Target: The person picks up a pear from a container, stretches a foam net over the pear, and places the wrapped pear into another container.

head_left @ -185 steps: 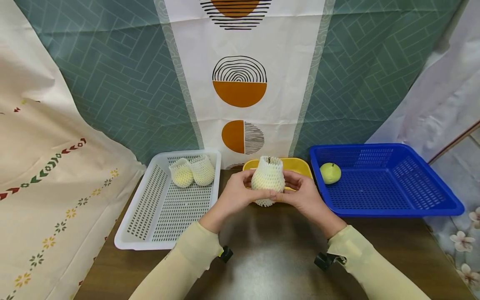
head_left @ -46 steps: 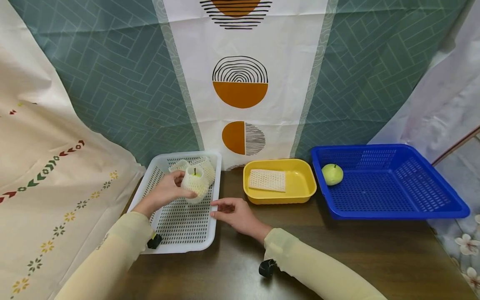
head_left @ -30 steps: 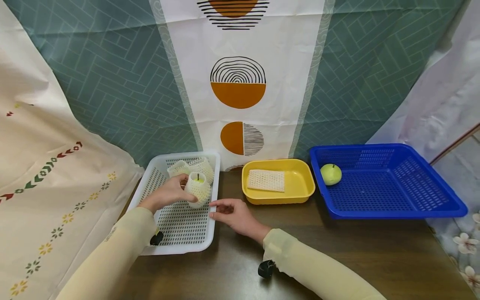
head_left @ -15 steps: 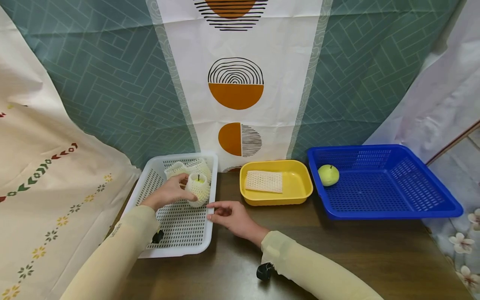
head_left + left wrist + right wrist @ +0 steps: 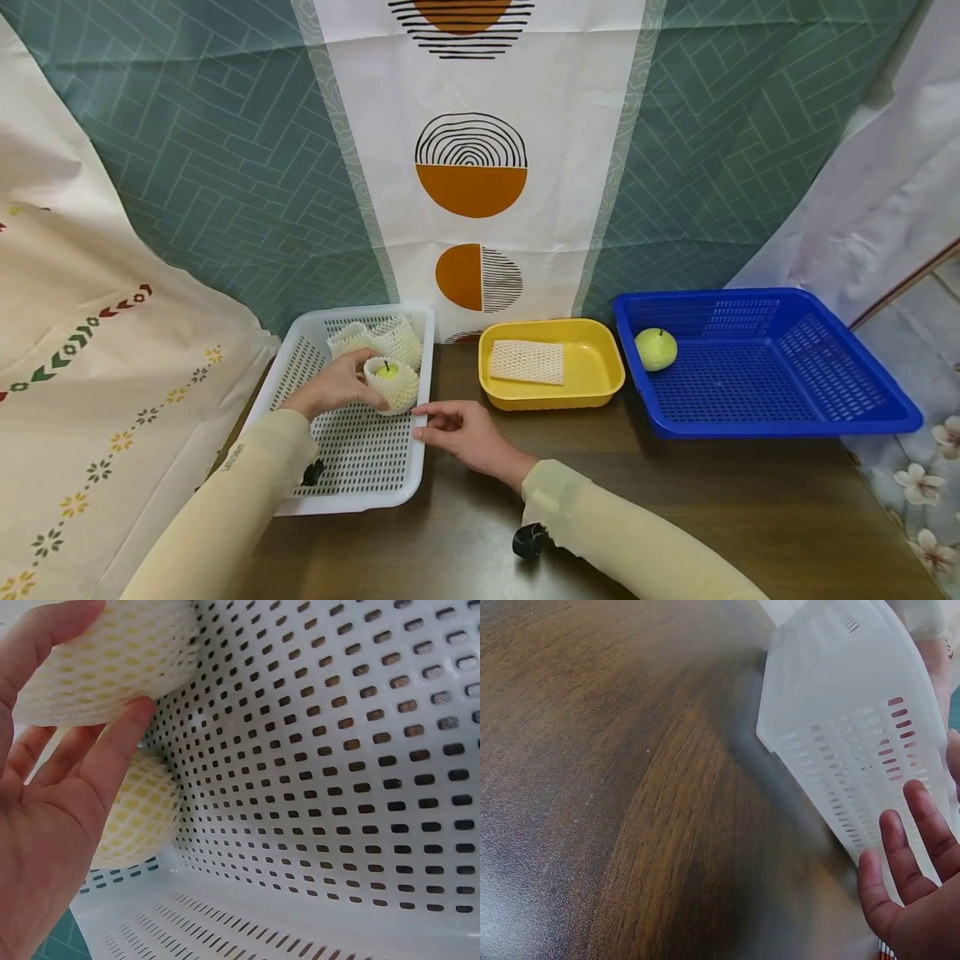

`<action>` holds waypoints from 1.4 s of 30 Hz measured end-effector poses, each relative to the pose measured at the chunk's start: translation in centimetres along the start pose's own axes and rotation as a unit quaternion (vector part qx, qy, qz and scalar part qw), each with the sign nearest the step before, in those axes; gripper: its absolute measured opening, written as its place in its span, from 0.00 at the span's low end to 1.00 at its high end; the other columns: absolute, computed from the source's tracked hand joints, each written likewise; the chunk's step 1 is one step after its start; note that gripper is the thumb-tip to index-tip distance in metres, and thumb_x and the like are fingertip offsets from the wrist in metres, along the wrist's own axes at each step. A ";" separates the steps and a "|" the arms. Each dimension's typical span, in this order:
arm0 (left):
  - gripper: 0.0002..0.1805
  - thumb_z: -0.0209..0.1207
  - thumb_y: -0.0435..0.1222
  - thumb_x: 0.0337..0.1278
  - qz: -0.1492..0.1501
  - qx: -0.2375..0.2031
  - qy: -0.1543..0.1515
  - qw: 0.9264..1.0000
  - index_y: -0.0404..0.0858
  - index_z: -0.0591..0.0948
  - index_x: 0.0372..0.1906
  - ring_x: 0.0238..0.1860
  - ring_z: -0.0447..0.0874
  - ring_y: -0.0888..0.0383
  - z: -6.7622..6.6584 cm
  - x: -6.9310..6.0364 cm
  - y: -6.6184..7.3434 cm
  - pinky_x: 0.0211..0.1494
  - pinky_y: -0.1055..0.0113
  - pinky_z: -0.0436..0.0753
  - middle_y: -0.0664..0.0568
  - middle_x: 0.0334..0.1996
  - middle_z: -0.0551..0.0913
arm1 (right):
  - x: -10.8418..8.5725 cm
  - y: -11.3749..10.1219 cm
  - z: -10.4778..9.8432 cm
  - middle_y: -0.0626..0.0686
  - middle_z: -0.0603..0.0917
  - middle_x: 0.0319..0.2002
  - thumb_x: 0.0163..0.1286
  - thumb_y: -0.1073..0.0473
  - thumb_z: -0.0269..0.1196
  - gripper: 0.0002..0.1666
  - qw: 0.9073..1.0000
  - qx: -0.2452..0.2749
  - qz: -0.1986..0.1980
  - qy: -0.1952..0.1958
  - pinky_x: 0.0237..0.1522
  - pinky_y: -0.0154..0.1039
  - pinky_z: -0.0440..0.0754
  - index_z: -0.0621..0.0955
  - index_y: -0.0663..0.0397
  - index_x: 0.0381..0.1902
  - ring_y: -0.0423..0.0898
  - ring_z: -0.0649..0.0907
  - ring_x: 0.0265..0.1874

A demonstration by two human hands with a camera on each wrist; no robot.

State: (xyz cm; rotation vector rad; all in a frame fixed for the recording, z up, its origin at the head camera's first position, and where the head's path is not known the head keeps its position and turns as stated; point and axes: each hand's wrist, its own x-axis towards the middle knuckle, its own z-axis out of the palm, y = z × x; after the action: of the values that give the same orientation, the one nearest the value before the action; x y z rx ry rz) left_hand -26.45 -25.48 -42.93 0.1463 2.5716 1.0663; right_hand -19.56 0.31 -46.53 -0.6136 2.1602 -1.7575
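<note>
In the head view, my left hand [image 5: 341, 386] grips a pear [image 5: 387, 371] in a white foam net sleeve [image 5: 397, 392], inside the white basket [image 5: 412, 487]. Its stem and green top show through the sleeve's opening. Close behind it sit two more sleeved pears [image 5: 397, 340]; the left wrist view shows one sleeved pear [image 5: 139, 817] below my fingers. My right hand [image 5: 468, 437] rests its fingertips at the basket's right rim. Seen from the right wrist, its fingers [image 5: 900, 855] are spread loosely beside the outer wall; the thumb is not clear there.
A yellow tray [image 5: 592, 400] stands in the middle, with a flat foam net [image 5: 527, 362] in it. On the right is a blue basket [image 5: 780, 429] holding one bare pear [image 5: 656, 349] at its left end. Patterned cloth [image 5: 480, 83] hangs behind the wooden table [image 5: 675, 517].
Both hands earlier held the sleeved pear before the yellow tray. My left hand then brought it into the white basket, where it now sits lower and tilted. My right hand stays at the rim.
</note>
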 end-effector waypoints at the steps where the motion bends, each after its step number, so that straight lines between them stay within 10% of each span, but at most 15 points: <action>1: 0.42 0.75 0.44 0.29 -0.001 -0.002 -0.005 1.000 0.49 0.69 0.57 0.47 0.76 0.52 0.1 0.0 0.0 0.48 0.61 0.78 0.50 0.49 0.76 | 0.0 0.0 0.0 0.48 0.84 0.31 0.58 0.46 0.67 0.21 1.000 0.000 0.000 0.000 0.26 0.30 0.73 0.83 0.42 0.49 0.41 0.77 0.29; 15: 0.42 0.75 0.36 0.23 0.008 0.059 0.011 0.998 0.45 0.71 0.55 0.38 0.77 0.54 1.1 0.5 0.0 0.38 0.66 0.78 0.49 0.42 0.79 | -0.5 -1.0 0.0 0.54 0.84 0.32 0.59 0.52 0.67 0.17 1.000 0.013 0.011 -0.004 0.26 0.29 0.71 0.83 0.41 0.48 0.46 0.76 0.30; 26: 0.37 0.70 0.31 0.29 0.006 -0.020 -0.008 1.000 0.47 0.69 0.53 0.36 0.75 0.53 0.8 0.2 -1.2 0.36 0.65 0.77 0.45 0.45 0.75 | -0.3 0.0 0.3 0.49 0.85 0.32 0.58 0.47 0.67 0.18 1.000 0.009 0.009 0.000 0.26 0.30 0.73 0.83 0.37 0.48 0.42 0.77 0.30; 42: 0.44 0.77 0.39 0.20 0.016 0.084 0.009 0.996 0.45 0.69 0.55 0.41 0.75 0.53 0.9 0.7 0.2 0.42 0.63 0.76 0.49 0.45 0.78 | -0.6 -1.9 -0.3 0.52 0.83 0.33 0.59 0.52 0.67 0.17 1.000 0.002 0.002 0.002 0.28 0.31 0.75 0.83 0.43 0.47 0.44 0.78 0.32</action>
State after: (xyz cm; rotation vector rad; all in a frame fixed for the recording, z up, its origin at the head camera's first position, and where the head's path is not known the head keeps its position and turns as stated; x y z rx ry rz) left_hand -26.78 -24.63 -43.57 0.2205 2.6826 0.8640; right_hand -18.88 0.59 -44.58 -0.6042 2.1583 -1.7634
